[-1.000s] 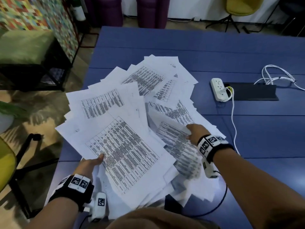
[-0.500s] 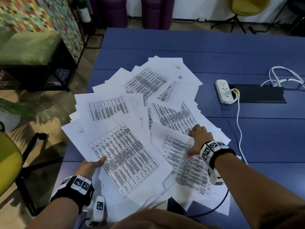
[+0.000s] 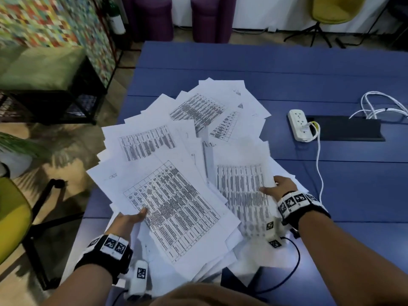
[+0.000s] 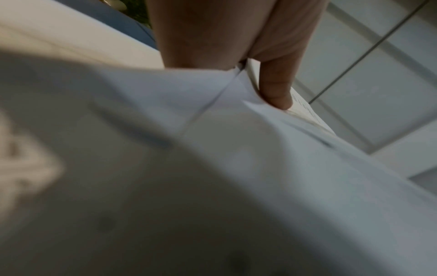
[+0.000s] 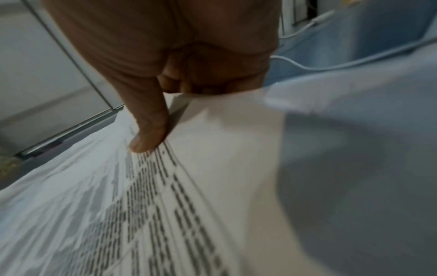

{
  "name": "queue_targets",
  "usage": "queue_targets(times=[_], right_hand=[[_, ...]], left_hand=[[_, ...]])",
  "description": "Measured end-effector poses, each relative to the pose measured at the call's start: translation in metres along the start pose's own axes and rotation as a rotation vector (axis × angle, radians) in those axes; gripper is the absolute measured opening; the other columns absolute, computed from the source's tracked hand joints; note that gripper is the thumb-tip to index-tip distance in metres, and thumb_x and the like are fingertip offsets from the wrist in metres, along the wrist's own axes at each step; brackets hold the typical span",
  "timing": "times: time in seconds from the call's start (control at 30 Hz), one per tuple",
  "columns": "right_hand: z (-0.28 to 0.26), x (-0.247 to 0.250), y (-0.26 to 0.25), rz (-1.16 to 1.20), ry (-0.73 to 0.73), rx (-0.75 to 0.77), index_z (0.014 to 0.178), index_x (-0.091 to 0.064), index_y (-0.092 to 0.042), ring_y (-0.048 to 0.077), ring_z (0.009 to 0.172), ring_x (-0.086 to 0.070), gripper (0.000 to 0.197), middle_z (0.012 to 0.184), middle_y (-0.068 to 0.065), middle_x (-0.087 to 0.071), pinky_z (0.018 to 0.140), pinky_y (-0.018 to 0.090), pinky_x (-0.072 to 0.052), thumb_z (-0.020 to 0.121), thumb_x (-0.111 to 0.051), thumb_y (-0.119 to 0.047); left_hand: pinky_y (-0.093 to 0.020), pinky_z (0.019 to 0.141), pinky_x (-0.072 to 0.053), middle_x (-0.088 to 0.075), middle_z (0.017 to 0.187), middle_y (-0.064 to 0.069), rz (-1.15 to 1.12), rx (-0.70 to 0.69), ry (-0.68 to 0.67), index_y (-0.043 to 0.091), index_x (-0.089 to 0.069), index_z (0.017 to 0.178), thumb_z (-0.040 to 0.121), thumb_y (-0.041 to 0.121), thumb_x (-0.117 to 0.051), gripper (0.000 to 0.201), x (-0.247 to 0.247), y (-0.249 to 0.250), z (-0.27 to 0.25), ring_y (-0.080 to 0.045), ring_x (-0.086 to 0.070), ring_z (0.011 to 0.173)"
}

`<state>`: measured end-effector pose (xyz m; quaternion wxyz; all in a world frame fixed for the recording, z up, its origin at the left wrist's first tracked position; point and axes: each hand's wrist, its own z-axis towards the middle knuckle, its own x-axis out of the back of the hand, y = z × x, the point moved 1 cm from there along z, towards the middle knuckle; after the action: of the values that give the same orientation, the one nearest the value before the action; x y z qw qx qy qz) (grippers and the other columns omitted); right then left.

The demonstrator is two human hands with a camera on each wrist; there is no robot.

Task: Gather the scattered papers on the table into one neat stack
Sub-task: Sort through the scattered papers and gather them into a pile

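Both hands pinching papers [image 3: 176, 151] of printed tables, text too blurred.

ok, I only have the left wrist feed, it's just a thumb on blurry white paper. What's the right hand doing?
Observer: The right hand pinches a printed sheet at its right edge, thumb on top.
Operator: Papers stacked yet?
Observer: No. The papers lie fanned across the blue table.
Operator: Which sheet has the left hand got?
Observer: The left hand holds the big sheet with the table grid, near the table's left edge.
Operator: Anything beside the pile?
Observer: A white power strip to its right, apart from it.
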<state>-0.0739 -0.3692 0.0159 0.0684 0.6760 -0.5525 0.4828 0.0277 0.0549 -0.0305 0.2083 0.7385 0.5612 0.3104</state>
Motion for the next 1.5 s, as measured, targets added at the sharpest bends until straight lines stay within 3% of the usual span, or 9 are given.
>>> queue_targets(times=[0.27,0.43,0.6,0.73,0.87,1.03,1.2,1.33,1.5], right_hand=[[-0.023,-0.043,-0.017,0.063,-0.234,0.016,0.130,-0.048,0.003,0.030,0.122,-0.050,0.037,0.134,0.018,-0.053,0.091,0.024,-0.037,0.098,-0.049,-0.016],[-0.027,-0.056,-0.024,0.245,-0.245,-0.110,0.133,-0.050,-0.003,0.028,0.122,-0.049,0.064,0.133,0.017,-0.052,0.101,0.031,-0.033,0.097,-0.031,-0.054],[-0.023,-0.056,-0.009,0.361,-0.298,-0.040,0.125,-0.056,-0.006,0.026,0.111,-0.056,0.056,0.124,0.012,-0.061,0.092,0.031,-0.041,0.076,-0.078,-0.023],[-0.017,-0.038,-0.006,0.409,-0.143,-0.083,0.127,-0.051,0.007,0.034,0.115,-0.055,0.059,0.126,0.021,-0.057,0.093,0.034,-0.042,0.076,-0.078,-0.007],[-0.013,-0.023,0.002,0.505,-0.007,-0.122,0.135,-0.038,0.011,0.037,0.128,-0.043,0.065,0.139,0.024,-0.045,0.100,0.034,-0.035,0.083,-0.071,-0.008],[0.008,-0.024,0.008,0.592,0.040,-0.151,0.141,-0.032,0.007,0.037,0.130,-0.041,0.079,0.144,0.021,-0.040,0.105,0.038,-0.035,0.081,-0.074,-0.022],[0.026,-0.018,-0.009,0.654,0.091,-0.091,0.142,-0.035,0.003,0.035,0.128,-0.045,0.077,0.142,0.019,-0.044,0.105,0.038,-0.037,0.081,-0.074,-0.023],[0.039,-0.017,-0.016,0.671,0.079,-0.091,0.134,-0.043,0.006,0.033,0.115,-0.053,0.065,0.127,0.018,-0.055,0.088,0.029,-0.037,0.082,-0.073,-0.018],[0.033,-0.031,-0.015,0.744,0.053,-0.130,0.097,-0.049,-0.011,0.017,0.070,-0.047,0.027,0.079,0.002,-0.051,0.065,0.026,-0.041,0.083,-0.071,-0.008]], left_hand=[[-0.045,0.103,-0.043,-0.056,0.129,-0.030,0.339,-0.074,-0.057,-0.009,-0.053,0.128,0.061,0.059,-0.080,0.099,-0.054,0.026,-0.005,-0.039,-0.056,0.116],[-0.043,0.107,-0.038,-0.052,0.135,-0.013,0.367,-0.364,-0.319,0.007,-0.035,0.144,0.041,0.081,-0.074,0.133,-0.094,0.029,-0.016,-0.027,-0.049,0.125],[-0.039,0.099,-0.046,-0.055,0.127,-0.002,0.465,-0.437,-0.315,0.013,-0.034,0.143,0.090,0.035,-0.065,0.065,-0.118,0.030,-0.009,-0.018,-0.053,0.109],[-0.032,0.066,-0.049,-0.065,0.090,-0.009,0.388,-0.418,0.065,0.015,-0.051,0.101,0.093,0.033,-0.062,0.022,-0.094,0.046,0.005,-0.026,-0.062,0.075],[-0.046,0.102,-0.039,-0.053,0.128,-0.018,0.722,-0.437,0.394,0.018,-0.054,0.127,0.086,0.036,-0.068,0.047,-0.047,0.064,0.027,-0.039,-0.047,0.121],[-0.056,0.116,-0.023,-0.001,0.163,-0.012,1.168,-0.308,0.151,0.037,-0.012,0.154,0.089,0.066,-0.046,0.078,-0.038,0.066,0.033,-0.041,-0.006,0.148],[-0.047,0.100,-0.044,-0.040,0.145,-0.010,1.423,-0.338,0.086,0.041,-0.029,0.145,0.080,0.080,-0.041,0.076,-0.049,0.068,0.014,-0.036,-0.042,0.129],[-0.033,0.078,-0.052,-0.067,0.095,-0.002,1.463,-0.399,0.032,0.021,-0.065,0.088,0.084,0.077,-0.039,0.062,-0.059,0.101,0.004,-0.022,-0.064,0.090],[-0.043,0.088,-0.048,-0.062,0.115,-0.007,1.185,-0.716,0.093,0.023,-0.062,0.113,0.089,0.058,-0.055,0.043,-0.096,0.166,0.044,-0.032,-0.054,0.113]])
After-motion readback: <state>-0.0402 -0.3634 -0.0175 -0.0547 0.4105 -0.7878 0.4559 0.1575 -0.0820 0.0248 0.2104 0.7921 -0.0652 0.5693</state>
